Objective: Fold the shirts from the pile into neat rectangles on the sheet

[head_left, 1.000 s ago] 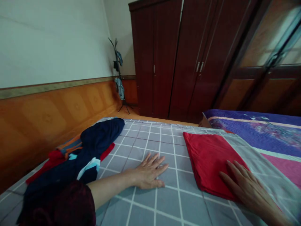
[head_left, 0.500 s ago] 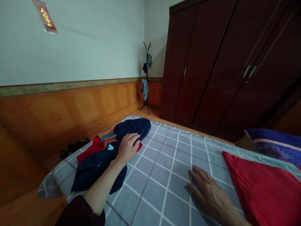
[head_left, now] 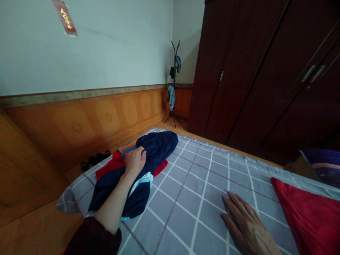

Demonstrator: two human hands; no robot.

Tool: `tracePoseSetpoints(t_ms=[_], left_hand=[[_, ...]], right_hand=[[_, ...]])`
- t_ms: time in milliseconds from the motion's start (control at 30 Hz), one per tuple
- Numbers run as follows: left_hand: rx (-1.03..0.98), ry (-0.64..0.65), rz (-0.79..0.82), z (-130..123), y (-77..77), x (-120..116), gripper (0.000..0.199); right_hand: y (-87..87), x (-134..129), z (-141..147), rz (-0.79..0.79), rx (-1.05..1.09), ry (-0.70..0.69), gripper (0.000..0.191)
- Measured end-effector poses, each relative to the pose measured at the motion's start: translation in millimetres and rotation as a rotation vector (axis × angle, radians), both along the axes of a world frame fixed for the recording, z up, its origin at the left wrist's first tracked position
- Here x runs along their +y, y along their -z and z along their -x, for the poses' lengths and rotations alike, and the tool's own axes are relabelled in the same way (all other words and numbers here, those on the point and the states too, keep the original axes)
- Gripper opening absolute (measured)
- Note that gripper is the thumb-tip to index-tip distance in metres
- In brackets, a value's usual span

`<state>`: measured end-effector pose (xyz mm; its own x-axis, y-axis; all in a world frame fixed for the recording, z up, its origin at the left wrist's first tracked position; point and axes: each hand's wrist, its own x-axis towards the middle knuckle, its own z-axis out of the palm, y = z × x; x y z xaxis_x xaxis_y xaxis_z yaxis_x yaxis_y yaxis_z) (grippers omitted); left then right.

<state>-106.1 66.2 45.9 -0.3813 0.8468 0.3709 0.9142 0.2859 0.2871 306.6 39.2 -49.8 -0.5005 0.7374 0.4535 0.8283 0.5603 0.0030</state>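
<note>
Head view: at far left, dark shoes (head_left: 95,160) stand on the floor beyond the bed's edge. Next comes the clothes pile, with a red garment (head_left: 108,167) showing beneath a long navy garment (head_left: 160,147) with white and light-blue panels. The navy garment's long axis slants from the near left to the far right across the grey checked bedsheet (head_left: 183,198). The left hand (head_left: 135,161) is directly on the pile, over the navy garment's left side; the cloth spreads away to its right and back towards the wrist. Its fingers are bent over the fabric, but whether they pinch any I cannot tell, as the fingertips are hidden. Well to the right, across bare sheet, the right hand (head_left: 247,223) holds nothing, fingers extended side by side, thumb apart. It is much nearer the red cloth (head_left: 308,209) at far right, without touching it.
</note>
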Motion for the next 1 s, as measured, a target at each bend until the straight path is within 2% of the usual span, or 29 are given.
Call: tracePoseSetpoints(t_ms=[67,100,167,200,267,367,400,433,467,500,600,733,800,900,933,1000], left_hand=[[-0.066,0.075,-0.064,-19.4,-10.2,-6.4,0.028],[-0.146,0.168,-0.107,-33.5,-15.5,-12.6,0.029],[-0.387,0.467,-0.171,-68.8,-22.2,-30.3,0.029],[-0.505,0.640,-0.131,-88.5,-21.9,-40.7,0.029],[-0.562,1.004,0.074,-127.1,-12.6,-60.5,0.024],[-0.399,1.599,0.219,-169.4,15.6,-79.0,0.015],[-0.344,1.720,0.236,-177.0,24.2,-81.5,0.015],[-0.317,1.776,0.233,-181.2,30.3,-82.6,0.017],[-0.321,1.763,0.219,-182.0,33.4,-82.4,0.019],[-0.347,1.697,0.193,-179.9,33.3,-80.9,0.022],[-0.392,1.341,0.102,-158.8,20.7,-68.9,0.024],[-0.132,0.803,0.051,-112.7,9.7,-39.4,0.019],[0.027,0.628,0.099,-91.5,12.2,-26.4,0.025],[0.164,0.515,0.222,-73.9,17.2,-17.6,0.038],[0.181,0.507,0.255,-72.1,17.8,-17.4,0.041],[0.182,0.509,0.274,-72.5,16.9,-19.6,0.045]], right_hand=[[-1.9,-1.7,1.8,0.015,0.003,0.007,0.048],[-3.1,-2.7,2.6,0.022,0.006,0.005,0.048],[-5.6,-4.3,3.8,0.031,0.024,0.001,0.047],[-6.5,-5.0,4.1,0.040,0.038,0.002,0.047],[-7.0,-6.1,3.4,0.061,0.076,-0.006,0.047],[-4.5,-7.5,0.0,0.069,0.145,-0.037,0.047],[-3.6,-7.9,-1.3,0.065,0.166,-0.049,0.049],[-3.2,-8.4,-2.3,0.067,0.180,-0.058,0.051],[-3.6,-9.0,-2.9,0.073,0.190,-0.066,0.054],[-4.8,-9.7,-2.9,0.084,0.198,-0.070,0.056],[-12.9,-12.8,0.6,0.141,0.253,-0.067,0.059],[-25.9,-18.5,11.3,0.234,0.329,-0.061,0.061],[-31.2,-19.9,15.4,0.276,0.317,-0.105,0.051],[-39.1,-16.9,12.4,0.273,0.430,-0.139,0.031],[-41.8,-14.6,8.0,0.243,0.512,-0.093,0.029],[-46.2,-9.5,-5.5,0.179,0.672,0.102,0.031]])
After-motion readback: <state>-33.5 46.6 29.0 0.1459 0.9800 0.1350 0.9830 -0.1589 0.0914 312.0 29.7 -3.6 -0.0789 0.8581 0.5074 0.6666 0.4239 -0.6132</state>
